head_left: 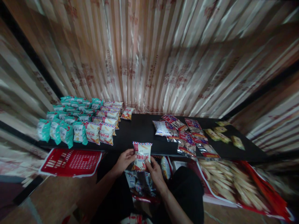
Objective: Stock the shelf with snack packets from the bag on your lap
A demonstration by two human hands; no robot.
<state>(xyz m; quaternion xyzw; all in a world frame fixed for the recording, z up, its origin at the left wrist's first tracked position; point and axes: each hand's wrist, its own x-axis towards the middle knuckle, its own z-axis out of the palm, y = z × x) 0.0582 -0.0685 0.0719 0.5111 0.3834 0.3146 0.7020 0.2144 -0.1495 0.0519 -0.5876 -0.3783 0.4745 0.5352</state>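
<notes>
Person's left hand (124, 161) and right hand (155, 172) pinch snack bag (142, 155) between them, long axis upright; matching bags (106, 121) beyond grip, leftward, nearer left hand.

- Ahead of the fingers (149, 166), I see a pale curtain (144, 46) hanging in folds, printed with reddish motifs.
- Far to their left I make out one dark pole (31, 54); a second dark pole (261, 91) slants off to their right.
- Just past them stretches a black table (137, 127).
- Below, to their left: brownish floor (58, 189).
- My view is dim, with soft sheen along the folds.
</notes>
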